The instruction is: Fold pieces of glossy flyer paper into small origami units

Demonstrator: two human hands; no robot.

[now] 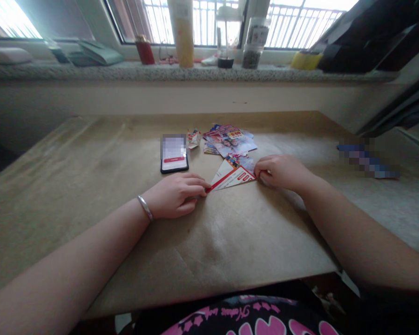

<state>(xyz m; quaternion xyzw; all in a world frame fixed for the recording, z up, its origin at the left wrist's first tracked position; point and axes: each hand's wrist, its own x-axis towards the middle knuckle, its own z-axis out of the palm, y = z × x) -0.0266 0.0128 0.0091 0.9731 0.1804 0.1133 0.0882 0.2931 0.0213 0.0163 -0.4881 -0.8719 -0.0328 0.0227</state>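
A folded piece of printed paper (232,176), triangular with red and white print, lies on the brown table (91,186). My left hand (176,194), with a silver bracelet at the wrist, pinches the paper's left tip with its fingers pressed together. At the paper's right corner my right hand (282,171) is curled, gripping that edge. Just behind the paper sits a small pile of colourful leaflets (229,139) and a crumpled folded scrap (193,138).
A black phone (174,154) with a lit screen lies left of the leaflets. A blurred blue object (368,160) rests at the right. The window sill holds a yellow bottle (184,32), a red cup (145,50), jars (254,43) and a yellow dish (305,60).
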